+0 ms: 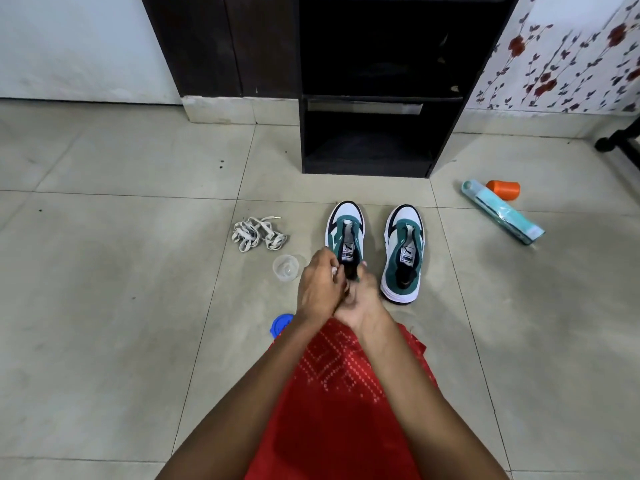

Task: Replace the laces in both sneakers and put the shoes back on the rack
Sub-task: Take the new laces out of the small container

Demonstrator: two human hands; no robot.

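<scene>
Two white and green sneakers stand side by side on the tiled floor, toes toward the black rack [374,133]. Neither has laces in it. My left hand [320,289] and my right hand [363,299] meet at the heel of the left sneaker [345,230], with their fingers curled around its collar from either side. A small white bit shows between my left fingers; I cannot tell whether it is lace or shoe. The right sneaker [403,251] stands untouched. A loose pile of white laces [258,233] lies on the floor left of the shoes.
A clear plastic cup [285,267] sits just left of my hands, and a blue lid [281,323] lies nearer to me. At the right lie a teal box [502,213] and an orange spool [504,189]. A black furniture leg [620,136] is at far right.
</scene>
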